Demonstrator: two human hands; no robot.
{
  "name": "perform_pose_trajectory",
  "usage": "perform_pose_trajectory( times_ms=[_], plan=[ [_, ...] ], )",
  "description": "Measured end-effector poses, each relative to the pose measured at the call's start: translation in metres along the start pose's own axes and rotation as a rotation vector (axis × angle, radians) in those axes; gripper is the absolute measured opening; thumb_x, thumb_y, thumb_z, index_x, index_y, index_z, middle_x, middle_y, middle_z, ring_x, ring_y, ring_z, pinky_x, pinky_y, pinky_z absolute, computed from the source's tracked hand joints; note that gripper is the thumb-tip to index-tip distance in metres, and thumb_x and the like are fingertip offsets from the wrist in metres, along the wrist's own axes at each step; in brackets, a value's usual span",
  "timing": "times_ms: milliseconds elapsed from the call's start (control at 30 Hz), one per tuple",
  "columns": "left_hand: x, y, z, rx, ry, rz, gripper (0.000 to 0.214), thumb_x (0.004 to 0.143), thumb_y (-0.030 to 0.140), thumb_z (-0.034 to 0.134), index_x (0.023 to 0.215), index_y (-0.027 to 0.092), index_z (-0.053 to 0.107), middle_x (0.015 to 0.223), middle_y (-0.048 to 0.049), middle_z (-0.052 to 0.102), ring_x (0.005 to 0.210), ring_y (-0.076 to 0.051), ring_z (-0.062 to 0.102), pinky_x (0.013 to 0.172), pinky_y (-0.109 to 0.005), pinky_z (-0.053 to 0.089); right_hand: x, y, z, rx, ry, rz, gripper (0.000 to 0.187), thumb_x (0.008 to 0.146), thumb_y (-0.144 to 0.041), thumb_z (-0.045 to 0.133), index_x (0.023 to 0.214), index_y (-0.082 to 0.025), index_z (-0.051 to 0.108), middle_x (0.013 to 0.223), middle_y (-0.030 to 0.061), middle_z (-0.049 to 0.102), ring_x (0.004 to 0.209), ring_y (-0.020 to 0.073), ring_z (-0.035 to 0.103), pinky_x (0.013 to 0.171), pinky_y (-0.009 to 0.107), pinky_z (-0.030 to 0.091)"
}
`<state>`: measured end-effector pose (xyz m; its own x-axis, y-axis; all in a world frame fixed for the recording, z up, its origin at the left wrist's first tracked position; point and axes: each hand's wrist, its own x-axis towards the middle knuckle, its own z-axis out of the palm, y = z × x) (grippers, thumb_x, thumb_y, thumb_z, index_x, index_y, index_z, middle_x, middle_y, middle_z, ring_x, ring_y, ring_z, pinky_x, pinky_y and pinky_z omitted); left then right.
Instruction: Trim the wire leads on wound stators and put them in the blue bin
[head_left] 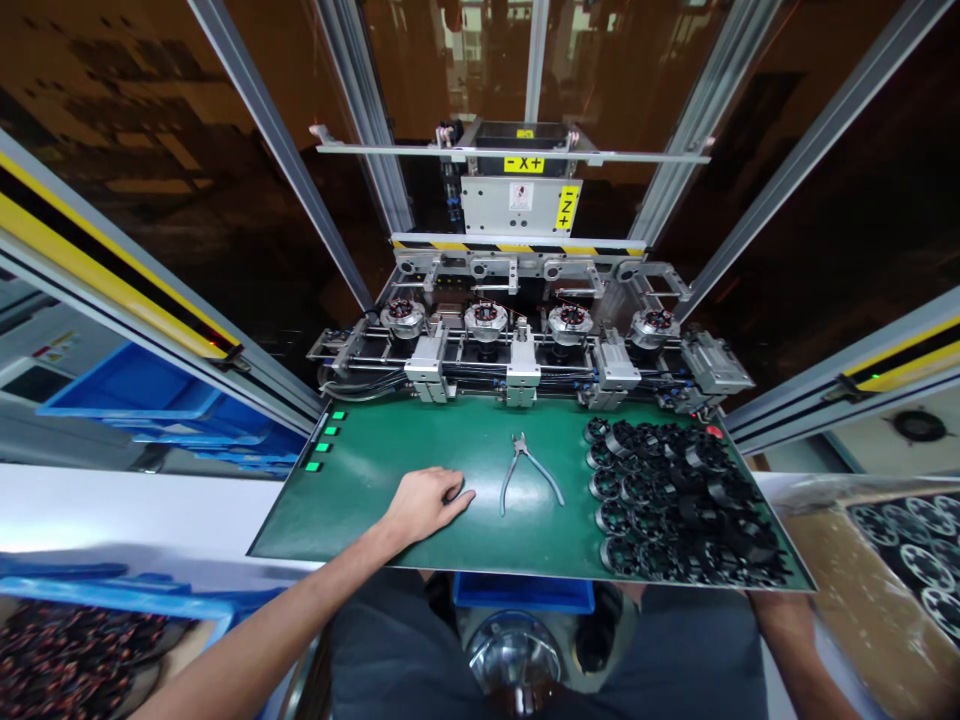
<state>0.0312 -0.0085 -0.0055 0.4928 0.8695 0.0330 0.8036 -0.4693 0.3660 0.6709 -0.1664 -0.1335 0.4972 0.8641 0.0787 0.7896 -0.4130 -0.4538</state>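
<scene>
My left hand (429,504) lies palm down on the green work surface (360,500), its thumb apart from the loosely bent fingers and nothing visible in it. Just to its right are wire cutters (519,447) with pale blue handles spread apart, untouched. My right forearm (791,640) reaches under the surface's right front edge, so that hand is hidden. Several black ring-shaped parts (679,500) are stacked in rows on the right of the surface. Behind, a machine holds round parts with copper windings (486,318) on its fixtures.
Green-lit buttons (326,446) line the left edge, and a red button (713,432) sits at the right back. Yellow light-curtain posts (112,255) flank the station. A blue bin of copper-wound parts (75,650) stands lower left; a box of rings (919,560) lies right.
</scene>
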Motion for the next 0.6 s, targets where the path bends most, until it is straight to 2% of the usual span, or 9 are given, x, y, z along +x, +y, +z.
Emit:
perform_pose_trajectory(
  times_ms=[300,467,600],
  plan=[
    [0.000,0.000,0.000,0.005,-0.002,-0.001,0.044,0.106,0.051,0.058,0.074,0.022,0.050,0.071,0.0013,0.063,0.072,-0.017,0.056,0.069,-0.034,0.028,0.000,-0.011,-0.006,0.064,-0.020,0.087,0.042,0.049,-0.057,0.065,0.079,-0.029,0.072,0.128,0.0163,0.076,0.153,0.0451,0.051,0.130,0.049,0.035],
    [0.000,0.000,-0.001,-0.008,-0.002,0.001,0.044,0.106,0.051,0.058,0.074,0.022,0.050,0.071,0.0010,0.063,0.072,-0.017,0.056,0.069,-0.034,0.028,-0.001,-0.012,-0.006,0.109,-0.037,0.126,0.041,0.047,-0.058,0.066,0.078,-0.031,0.075,0.133,0.0128,0.076,0.156,0.0430,0.048,0.129,0.045,0.035],
    [0.000,0.001,-0.002,-0.017,0.000,-0.001,0.044,0.106,0.050,0.059,0.073,0.022,0.050,0.070,0.0006,0.063,0.071,-0.017,0.055,0.068,-0.034,0.027,-0.001,-0.011,-0.007,0.103,-0.039,0.141,0.042,0.046,-0.060,0.064,0.076,-0.032,0.075,0.131,0.0109,0.077,0.157,0.0435,0.046,0.129,0.048,0.033]
  ],
)
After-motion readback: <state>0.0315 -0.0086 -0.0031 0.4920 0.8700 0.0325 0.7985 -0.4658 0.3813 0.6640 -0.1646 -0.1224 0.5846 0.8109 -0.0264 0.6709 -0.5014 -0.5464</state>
